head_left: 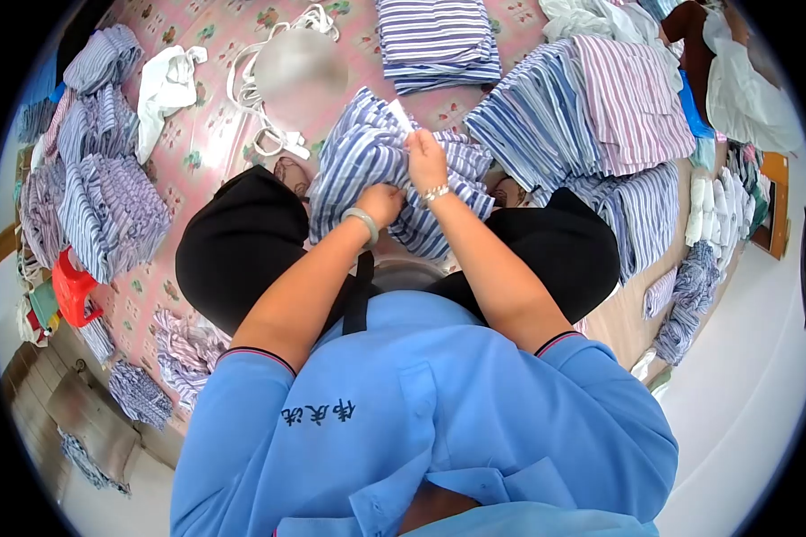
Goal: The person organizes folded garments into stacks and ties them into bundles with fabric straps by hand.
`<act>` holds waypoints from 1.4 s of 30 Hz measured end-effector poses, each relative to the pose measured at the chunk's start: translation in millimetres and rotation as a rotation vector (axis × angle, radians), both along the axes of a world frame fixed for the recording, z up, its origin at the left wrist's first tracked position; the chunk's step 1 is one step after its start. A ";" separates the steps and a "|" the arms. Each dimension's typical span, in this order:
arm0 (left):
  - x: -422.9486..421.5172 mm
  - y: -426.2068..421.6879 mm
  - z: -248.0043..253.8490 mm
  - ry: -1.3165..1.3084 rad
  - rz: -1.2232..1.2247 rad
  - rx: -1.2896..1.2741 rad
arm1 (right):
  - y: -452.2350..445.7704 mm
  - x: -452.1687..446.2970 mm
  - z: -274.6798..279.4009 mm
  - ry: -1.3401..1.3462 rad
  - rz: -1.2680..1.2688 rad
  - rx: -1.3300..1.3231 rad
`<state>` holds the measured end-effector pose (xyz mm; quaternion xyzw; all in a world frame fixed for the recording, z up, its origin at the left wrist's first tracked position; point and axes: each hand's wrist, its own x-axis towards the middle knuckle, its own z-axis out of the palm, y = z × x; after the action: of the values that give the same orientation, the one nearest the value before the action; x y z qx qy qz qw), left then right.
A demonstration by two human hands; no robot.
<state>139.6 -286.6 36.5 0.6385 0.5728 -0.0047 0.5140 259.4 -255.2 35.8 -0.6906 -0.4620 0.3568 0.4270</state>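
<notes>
Nearest, at six o'clock, is a blue shirt [510,394], its dark lettering hard to read. At twelve, between the knees, striped cloth [345,148] lies bunched: the left hand [382,205] grips it, fingertips lost in folds; the right hand [428,161] clasps it too, partly covering a white strip [401,116]. Farther, toward one, folded striped stacks [533,116] hide their lower layers. Toward eleven, white cords [251,98] curl by a pale round shape [301,75], too blurred to name.
</notes>
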 end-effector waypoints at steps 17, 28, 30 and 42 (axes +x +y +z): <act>19.8 37.9 7.9 -0.108 -0.009 0.081 | 131.3 31.1 -130.5 0.511 -0.708 -0.737; 20.1 39.5 20.0 -1.327 0.880 -1.131 | 41.8 69.5 5.0 0.769 -0.453 -0.324; 23.5 39.3 30.1 -1.343 0.936 -1.028 | 18.7 52.5 31.4 0.764 -0.330 -0.211; 15.2 32.5 -3.2 -0.552 0.033 -0.030 | 18.3 25.4 73.6 0.102 0.458 -0.316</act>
<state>154.7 -254.0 33.4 0.5985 0.4213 0.1694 0.6600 284.8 -236.9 109.4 -0.6074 -0.5227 0.5457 0.2451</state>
